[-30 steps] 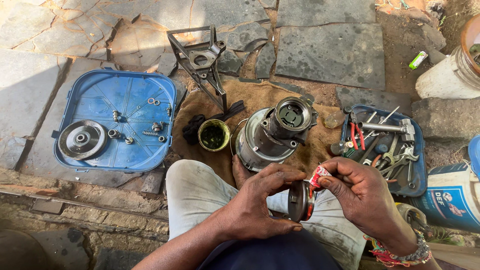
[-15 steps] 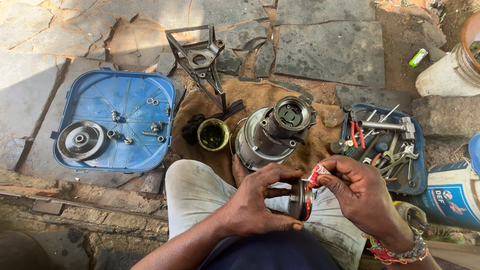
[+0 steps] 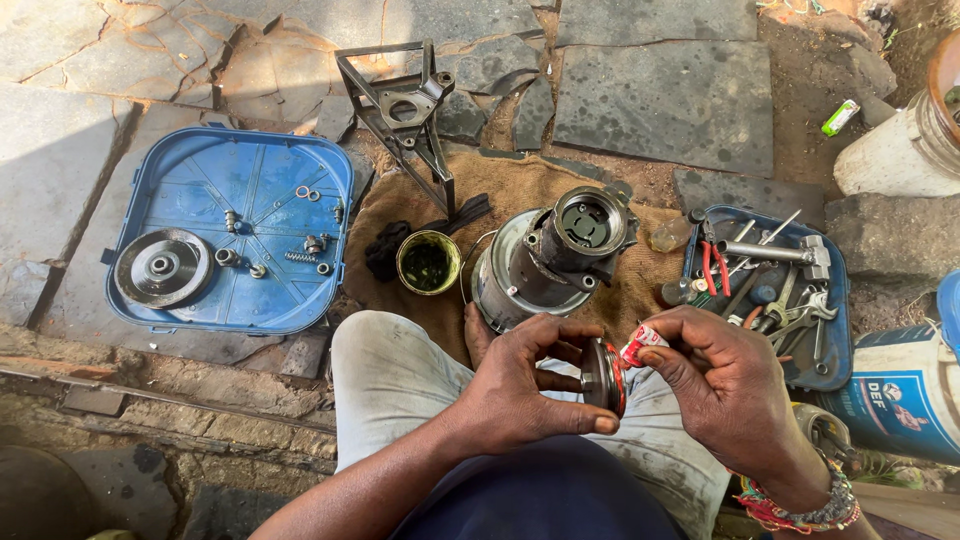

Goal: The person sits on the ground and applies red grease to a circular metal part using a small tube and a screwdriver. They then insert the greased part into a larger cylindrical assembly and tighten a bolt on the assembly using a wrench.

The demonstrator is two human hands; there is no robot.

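Both hands' fingers pinch: metal disc left, red tube right.

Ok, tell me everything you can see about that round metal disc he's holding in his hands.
The round metal disc is held on edge over the person's lap, so mostly its rim shows. It looks like dark grey metal with a red band or coating along the side facing the right hand. The left hand grips it, thumb underneath and fingers curled over the top. The right hand presses the tip of a small red and white tube to its upper edge. Its faces are hidden.
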